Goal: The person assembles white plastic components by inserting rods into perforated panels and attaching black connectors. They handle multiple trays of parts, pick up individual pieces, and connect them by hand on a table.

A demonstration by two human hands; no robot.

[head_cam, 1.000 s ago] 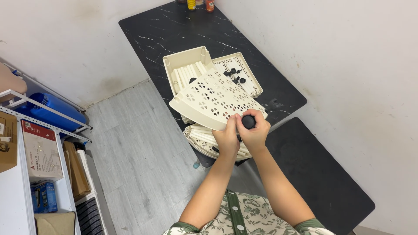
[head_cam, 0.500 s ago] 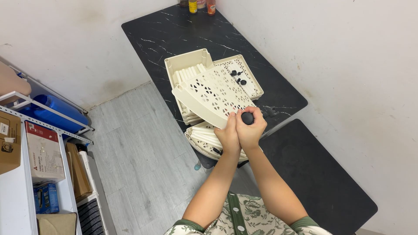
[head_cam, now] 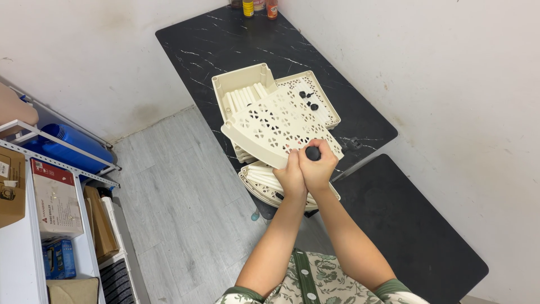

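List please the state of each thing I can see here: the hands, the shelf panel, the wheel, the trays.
Left hand: gripping the near edge of the panel.
Right hand: closed on the wheel.
Panel: lifted, tilted.
Wheel: pressed at the panel's corner.
Box: open, holding tubes.
Tray: flat, small black parts inside.
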